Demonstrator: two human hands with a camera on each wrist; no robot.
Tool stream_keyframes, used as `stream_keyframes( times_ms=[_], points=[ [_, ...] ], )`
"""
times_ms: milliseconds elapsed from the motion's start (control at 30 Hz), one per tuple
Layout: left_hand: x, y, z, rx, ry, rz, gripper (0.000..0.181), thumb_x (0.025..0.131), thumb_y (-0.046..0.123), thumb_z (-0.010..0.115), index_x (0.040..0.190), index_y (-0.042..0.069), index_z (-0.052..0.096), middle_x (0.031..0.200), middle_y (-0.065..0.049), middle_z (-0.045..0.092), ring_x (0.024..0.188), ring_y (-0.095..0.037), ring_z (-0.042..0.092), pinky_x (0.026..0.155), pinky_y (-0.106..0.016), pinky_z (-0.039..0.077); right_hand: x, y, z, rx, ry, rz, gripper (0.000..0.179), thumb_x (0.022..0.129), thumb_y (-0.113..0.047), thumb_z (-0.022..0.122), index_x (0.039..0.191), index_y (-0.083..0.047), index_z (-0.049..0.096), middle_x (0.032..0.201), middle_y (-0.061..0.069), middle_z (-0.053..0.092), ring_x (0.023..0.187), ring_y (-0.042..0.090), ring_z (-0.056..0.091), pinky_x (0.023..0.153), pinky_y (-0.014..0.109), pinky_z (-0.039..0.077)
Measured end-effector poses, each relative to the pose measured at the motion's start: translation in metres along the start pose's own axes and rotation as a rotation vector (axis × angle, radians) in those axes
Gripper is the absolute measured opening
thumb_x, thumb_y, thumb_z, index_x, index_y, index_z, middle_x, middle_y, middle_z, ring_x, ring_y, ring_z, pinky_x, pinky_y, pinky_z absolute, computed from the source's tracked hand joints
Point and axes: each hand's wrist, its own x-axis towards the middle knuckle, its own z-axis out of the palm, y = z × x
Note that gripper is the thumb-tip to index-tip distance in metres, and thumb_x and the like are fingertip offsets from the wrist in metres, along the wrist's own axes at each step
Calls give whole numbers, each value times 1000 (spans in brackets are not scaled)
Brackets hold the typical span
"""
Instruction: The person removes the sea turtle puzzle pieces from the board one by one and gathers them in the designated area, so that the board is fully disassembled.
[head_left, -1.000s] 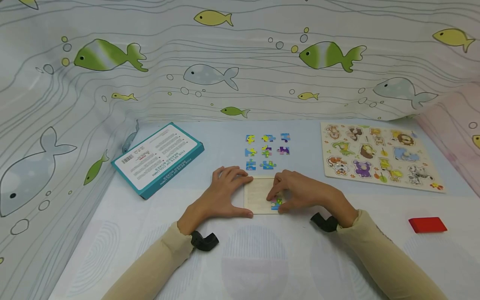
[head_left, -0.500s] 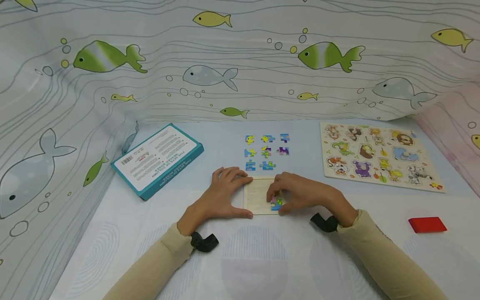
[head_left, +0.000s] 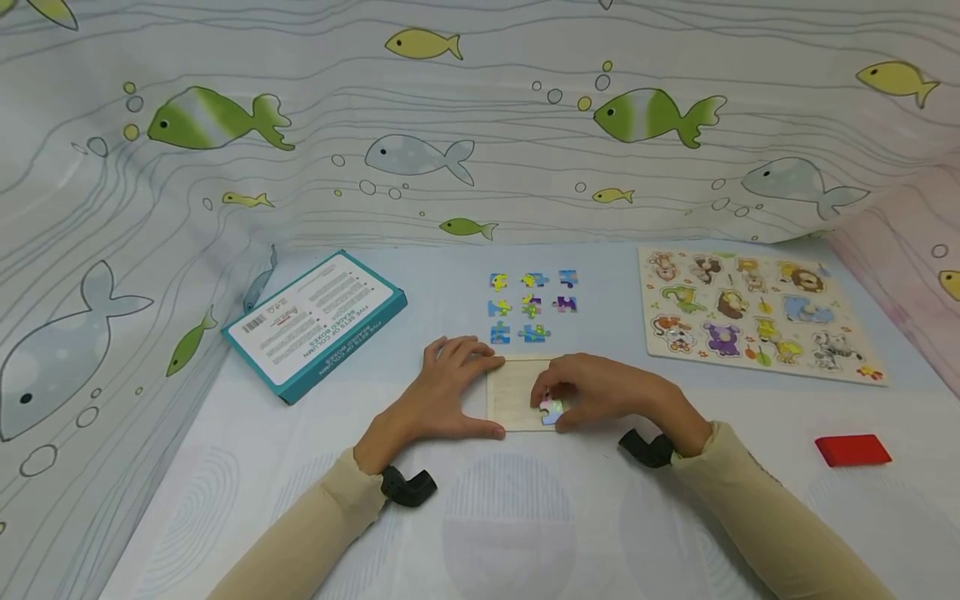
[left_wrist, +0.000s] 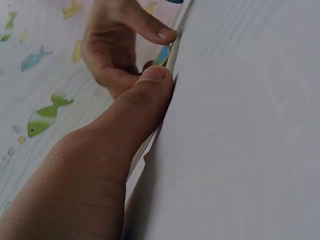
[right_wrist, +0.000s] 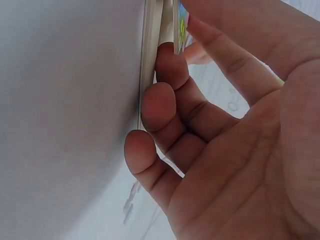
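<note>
A shallow wooden puzzle tray (head_left: 517, 396) lies flat on the table in the head view. My left hand (head_left: 452, 387) holds its left side, thumb at the near edge and fingers at the far edge. In the left wrist view the thumb (left_wrist: 150, 82) presses against the tray's rim. Over the tray's right part, my right hand (head_left: 600, 390) pinches a jigsaw piece (head_left: 551, 411) printed in pink and blue. The right wrist view shows the piece (right_wrist: 180, 27) edge-on, raised off the tray. Curled fingers of the right hand (right_wrist: 230, 120) rest by the tray's edge.
Several loose jigsaw pieces (head_left: 532, 306) lie in rows beyond the tray. A teal box (head_left: 315, 325) is at the left. An animal peg puzzle board (head_left: 757, 317) lies at the back right, and a red block (head_left: 853, 450) sits at the right.
The pinched jigsaw piece has tilted, and its print looks paler now. My right hand has shifted very slightly. My left hand stays on the tray.
</note>
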Motion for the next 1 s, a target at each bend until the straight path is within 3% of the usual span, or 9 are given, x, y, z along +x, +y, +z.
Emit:
stream_keyframes(
  times_ms=[267,500,1000],
  points=[
    [0,1,0,2,-1,-2,95,70,77,74,147,25,53,147,2,48,146,-24,32,119,-62,14,0,0,0,-38,17,-12,33,82,-17,86,112,-22,76,102,-9,69,90,9,58,84,28,51],
    [0,1,1,10,-7,-10,95,70,78,73,147,26,53,147,3,48,146,-24,32,119,-61,14,-2,4,-6,-33,93,6,32,82,-19,86,112,-19,74,97,-7,68,86,13,58,76,25,49],
    [-1,-1,2,20,-8,-8,96,70,79,72,148,27,52,147,4,48,146,-23,32,119,-62,14,2,43,-26,-37,284,113,34,84,-16,83,117,-14,76,104,-1,71,87,17,59,76,29,50]
  ],
)
